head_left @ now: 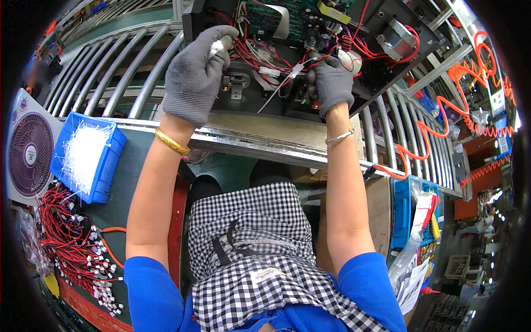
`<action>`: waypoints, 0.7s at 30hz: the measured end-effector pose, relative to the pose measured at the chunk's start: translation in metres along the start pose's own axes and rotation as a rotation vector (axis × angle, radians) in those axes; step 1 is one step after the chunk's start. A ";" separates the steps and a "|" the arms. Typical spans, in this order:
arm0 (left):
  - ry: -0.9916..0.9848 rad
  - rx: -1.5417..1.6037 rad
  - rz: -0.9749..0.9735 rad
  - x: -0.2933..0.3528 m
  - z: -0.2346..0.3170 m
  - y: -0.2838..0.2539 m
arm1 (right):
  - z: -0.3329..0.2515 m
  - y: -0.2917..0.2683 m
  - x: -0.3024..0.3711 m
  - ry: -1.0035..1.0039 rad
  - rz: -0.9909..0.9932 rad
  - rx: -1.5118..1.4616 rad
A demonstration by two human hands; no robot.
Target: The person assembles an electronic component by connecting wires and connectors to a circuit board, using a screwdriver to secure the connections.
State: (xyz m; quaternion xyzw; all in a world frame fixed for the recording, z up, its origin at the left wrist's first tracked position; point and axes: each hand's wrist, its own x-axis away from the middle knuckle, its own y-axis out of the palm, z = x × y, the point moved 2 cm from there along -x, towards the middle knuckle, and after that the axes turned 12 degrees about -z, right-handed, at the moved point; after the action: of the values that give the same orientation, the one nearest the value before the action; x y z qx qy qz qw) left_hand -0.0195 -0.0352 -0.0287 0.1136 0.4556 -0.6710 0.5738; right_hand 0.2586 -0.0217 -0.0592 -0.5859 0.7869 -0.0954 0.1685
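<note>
Wiring [265, 55] in the far open chassis [381, 66]: my left hand [193, 74] fingers pinch a white connector [217, 47], right hand [333, 83] fingers grip red wires.

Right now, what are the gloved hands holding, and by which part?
The left hand pinches a small white connector at its fingertips. The right hand grips red wires near their ends; the exact hold is hidden.

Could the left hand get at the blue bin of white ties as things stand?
Probably yes. The left hand is up at the chassis, gripping a white piece, but the blue bin sits open-topped to its lower left, with nothing between them.
</note>
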 end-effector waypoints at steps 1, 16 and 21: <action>0.014 0.020 0.016 0.005 -0.007 -0.001 | -0.020 0.011 0.015 0.103 -0.034 -0.144; -0.456 0.437 -0.553 0.027 0.009 0.080 | -0.023 0.007 0.017 0.085 0.022 -0.105; -0.251 0.795 -0.252 0.028 0.004 0.059 | -0.024 0.011 0.017 0.061 0.058 -0.020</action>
State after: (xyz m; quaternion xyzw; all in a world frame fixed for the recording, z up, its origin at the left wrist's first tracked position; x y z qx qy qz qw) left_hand 0.0244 -0.0521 -0.0739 0.1868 0.0986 -0.8676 0.4502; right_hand 0.2353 -0.0353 -0.0439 -0.5615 0.8091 -0.1007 0.1412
